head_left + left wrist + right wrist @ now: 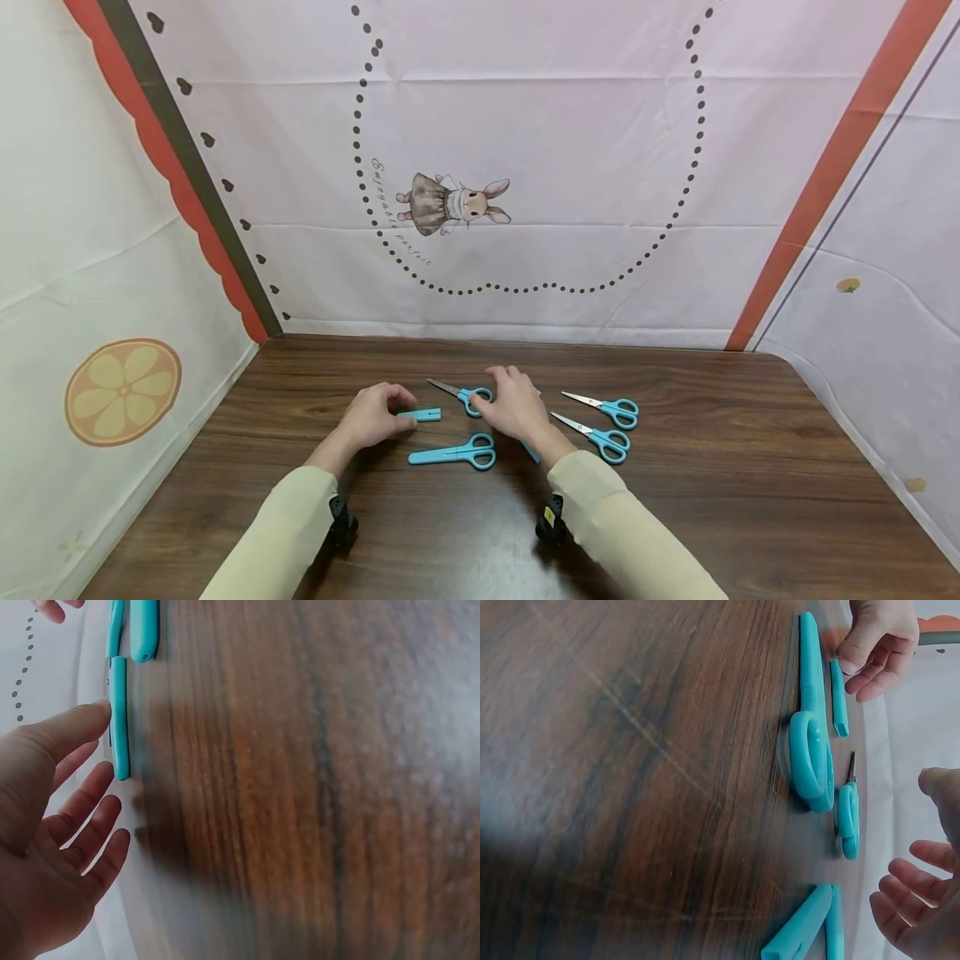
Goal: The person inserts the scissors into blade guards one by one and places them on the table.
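My left hand is at the left end of a loose light-blue scissor sheath, thumb on the near side and fingers on the far side. In the left wrist view its fingers are loosely bent and spread beside the sheath; I cannot tell whether the thumb touches it. My right hand, fingers relaxed and apart, hovers by the handles of bare blue-handled scissors, whose blades point left. Nearer me lies a pair of sheathed scissors. Beneath the right hand, two more sheaths are partly hidden.
Two pairs of unsheathed scissors, one farther and one nearer, lie right of my right hand with blades pointing left. The dark wooden table meets a printed cloth at the back and sides.
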A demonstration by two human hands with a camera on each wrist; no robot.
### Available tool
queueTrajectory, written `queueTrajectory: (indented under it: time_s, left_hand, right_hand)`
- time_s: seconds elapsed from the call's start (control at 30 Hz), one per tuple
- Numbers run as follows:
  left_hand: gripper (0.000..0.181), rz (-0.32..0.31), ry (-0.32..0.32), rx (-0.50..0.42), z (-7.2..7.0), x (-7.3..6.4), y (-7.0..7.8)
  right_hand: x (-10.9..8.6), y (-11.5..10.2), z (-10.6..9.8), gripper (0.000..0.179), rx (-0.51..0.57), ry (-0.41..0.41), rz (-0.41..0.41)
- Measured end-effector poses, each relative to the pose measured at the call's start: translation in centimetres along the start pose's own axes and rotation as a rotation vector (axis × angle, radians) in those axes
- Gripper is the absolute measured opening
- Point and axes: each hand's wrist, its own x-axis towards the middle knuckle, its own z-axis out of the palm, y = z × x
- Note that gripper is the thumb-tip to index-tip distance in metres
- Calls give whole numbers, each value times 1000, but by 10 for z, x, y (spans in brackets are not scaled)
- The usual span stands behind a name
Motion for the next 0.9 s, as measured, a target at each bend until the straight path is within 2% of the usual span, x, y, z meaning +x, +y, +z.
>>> queueTrajectory:
  time_s: [0.4, 0.9]
  left_hand:
    - [22, -16, -4, 40, 2, 3, -6]
    - [18, -20, -10, 97, 3, 3, -3]
  right_hand:
    - [5, -9, 11, 57, -58, -19, 73]
    - [8, -12, 23, 61, -250, -42, 69]
